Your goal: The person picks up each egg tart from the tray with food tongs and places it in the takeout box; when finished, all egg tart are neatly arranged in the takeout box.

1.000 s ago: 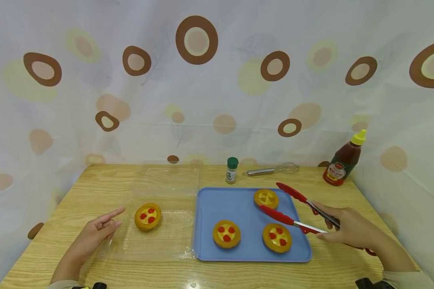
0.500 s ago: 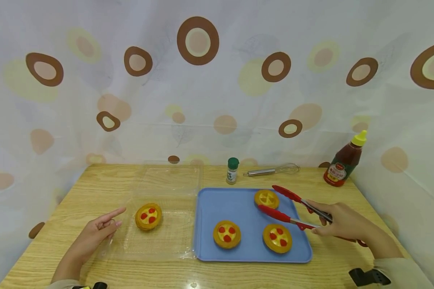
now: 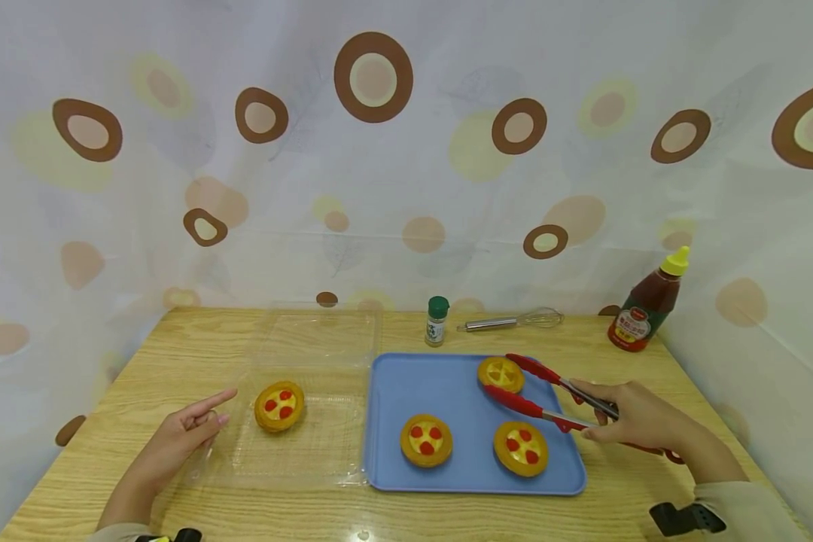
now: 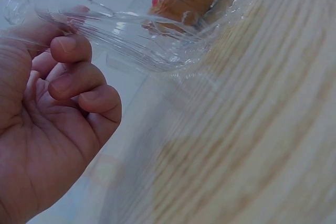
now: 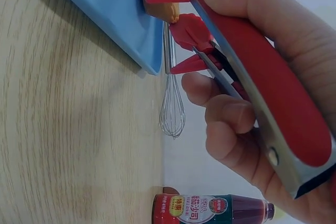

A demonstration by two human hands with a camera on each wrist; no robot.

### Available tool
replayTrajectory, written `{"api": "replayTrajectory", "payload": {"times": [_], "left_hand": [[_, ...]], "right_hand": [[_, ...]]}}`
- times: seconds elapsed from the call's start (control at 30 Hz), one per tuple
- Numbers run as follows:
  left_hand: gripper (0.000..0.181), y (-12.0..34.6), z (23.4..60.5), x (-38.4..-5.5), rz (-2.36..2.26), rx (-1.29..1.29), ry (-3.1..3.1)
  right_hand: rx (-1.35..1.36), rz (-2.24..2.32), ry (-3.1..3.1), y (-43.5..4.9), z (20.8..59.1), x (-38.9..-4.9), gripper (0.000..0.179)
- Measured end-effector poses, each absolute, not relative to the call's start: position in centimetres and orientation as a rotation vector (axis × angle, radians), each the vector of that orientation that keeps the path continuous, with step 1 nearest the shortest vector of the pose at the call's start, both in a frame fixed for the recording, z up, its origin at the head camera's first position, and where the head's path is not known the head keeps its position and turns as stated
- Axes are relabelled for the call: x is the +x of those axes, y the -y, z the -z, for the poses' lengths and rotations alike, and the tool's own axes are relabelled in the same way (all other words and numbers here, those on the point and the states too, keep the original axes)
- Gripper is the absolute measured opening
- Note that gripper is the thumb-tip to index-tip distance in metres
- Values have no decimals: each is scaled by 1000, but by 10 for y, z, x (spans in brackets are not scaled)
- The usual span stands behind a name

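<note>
My right hand (image 3: 640, 414) holds red-tipped tongs (image 3: 545, 414), their jaws spread apart on either side of a small tart (image 3: 500, 374) with a lattice-like top. That tart lies at the back right of a blue tray (image 3: 420, 384). Two more tarts with red dots, one at the front middle (image 3: 426, 440) and one at the front right (image 3: 521, 449), sit on the tray. To the left, my left hand (image 3: 179, 444) grips the left edge of a clear plastic container (image 3: 312, 444), index finger extended. A red-dotted tart (image 3: 279, 406) rests inside it.
Behind the tray stand a green-capped shaker (image 3: 436, 322) and a whisk (image 3: 511, 321) lying flat. A ketchup bottle (image 3: 647, 309) with a yellow cap is at the far right. The container's clear lid (image 3: 315, 331) lies folded back toward the patterned curtain (image 3: 406, 173).
My right hand and the tongs have moved slightly left, and the far jaw has come down toward the lattice-topped tart, narrowing the gap. The left hand has stayed put.
</note>
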State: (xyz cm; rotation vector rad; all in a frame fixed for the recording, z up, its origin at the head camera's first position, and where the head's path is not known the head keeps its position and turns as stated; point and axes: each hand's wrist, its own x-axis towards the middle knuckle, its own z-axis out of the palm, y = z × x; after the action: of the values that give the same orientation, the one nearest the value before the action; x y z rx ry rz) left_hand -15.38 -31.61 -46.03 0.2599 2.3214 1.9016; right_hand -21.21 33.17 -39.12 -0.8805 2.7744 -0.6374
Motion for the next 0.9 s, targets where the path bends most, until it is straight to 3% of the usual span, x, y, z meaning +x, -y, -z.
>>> {"api": "replayTrajectory", "payload": {"times": [0.9], "left_hand": [[51,316,458,-154,-1902,288,-2313]], "right_hand": [[-1003,767,-2838,-326,391,-205,62]]}}
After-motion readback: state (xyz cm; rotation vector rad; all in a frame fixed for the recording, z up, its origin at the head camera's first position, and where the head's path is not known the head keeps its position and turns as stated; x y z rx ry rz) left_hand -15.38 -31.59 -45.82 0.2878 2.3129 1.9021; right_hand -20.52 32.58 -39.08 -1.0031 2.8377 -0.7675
